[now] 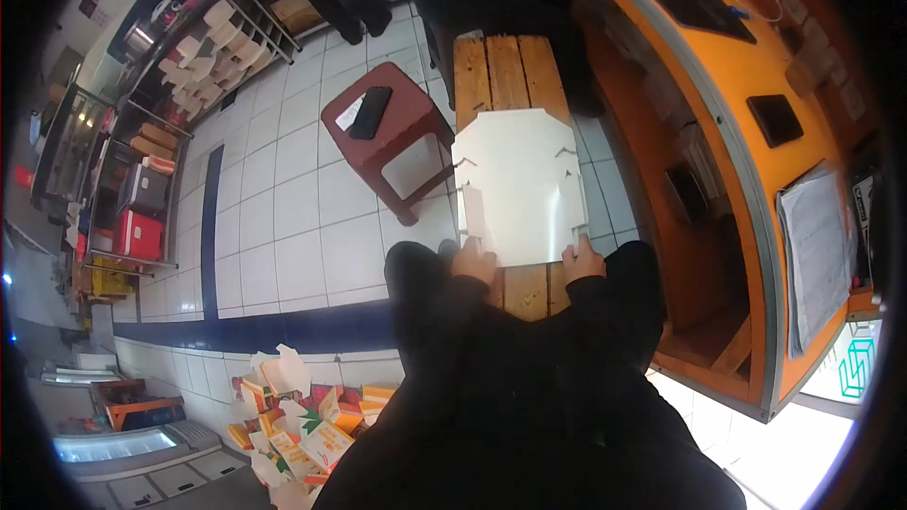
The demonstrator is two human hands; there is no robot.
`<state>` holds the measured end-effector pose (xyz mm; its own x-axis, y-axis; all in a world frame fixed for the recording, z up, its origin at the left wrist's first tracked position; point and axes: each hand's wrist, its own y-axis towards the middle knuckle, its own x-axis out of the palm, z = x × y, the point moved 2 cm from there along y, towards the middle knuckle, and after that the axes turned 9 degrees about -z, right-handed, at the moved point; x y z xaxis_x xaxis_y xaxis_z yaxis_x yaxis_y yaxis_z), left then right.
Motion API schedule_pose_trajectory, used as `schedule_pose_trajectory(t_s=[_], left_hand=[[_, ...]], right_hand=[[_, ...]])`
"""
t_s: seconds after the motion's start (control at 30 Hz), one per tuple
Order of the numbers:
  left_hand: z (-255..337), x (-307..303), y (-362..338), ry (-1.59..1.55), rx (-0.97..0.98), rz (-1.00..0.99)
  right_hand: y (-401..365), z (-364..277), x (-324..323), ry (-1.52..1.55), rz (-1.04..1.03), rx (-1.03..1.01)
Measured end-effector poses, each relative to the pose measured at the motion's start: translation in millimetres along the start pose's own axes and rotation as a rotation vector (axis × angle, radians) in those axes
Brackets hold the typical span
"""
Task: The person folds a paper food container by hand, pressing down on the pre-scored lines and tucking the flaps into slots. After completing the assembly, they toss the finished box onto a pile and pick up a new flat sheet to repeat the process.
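Observation:
A flat, unfolded white cardboard box blank (515, 184) lies on a wooden bench (505, 71) in front of me. My left hand (473, 262) grips the blank's near left corner, beside a folded side flap. My right hand (583, 260) holds the near right corner. Both arms are in dark sleeves, and my dark-clothed legs straddle the bench below the hands.
A red plastic stool (408, 118) with a black phone (369, 112) and a paper on it stands left of the bench. An orange counter (756, 170) curves along the right. A pile of printed boxes (302, 425) lies on the tiled floor behind me. Shelves with stacked boxes (203, 57) line the far left.

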<state>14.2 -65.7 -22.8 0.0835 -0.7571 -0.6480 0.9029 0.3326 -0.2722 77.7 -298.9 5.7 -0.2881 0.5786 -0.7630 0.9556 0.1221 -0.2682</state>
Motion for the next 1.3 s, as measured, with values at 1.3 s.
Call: schedule_pose_trajectory(t_s=[1.3], left_hand=[[48.3,-16.0,-50.2,0.705,0.565,-0.167]], right_hand=[[-47.9,-41.3,3.3,-0.740,-0.306,-0.654]])
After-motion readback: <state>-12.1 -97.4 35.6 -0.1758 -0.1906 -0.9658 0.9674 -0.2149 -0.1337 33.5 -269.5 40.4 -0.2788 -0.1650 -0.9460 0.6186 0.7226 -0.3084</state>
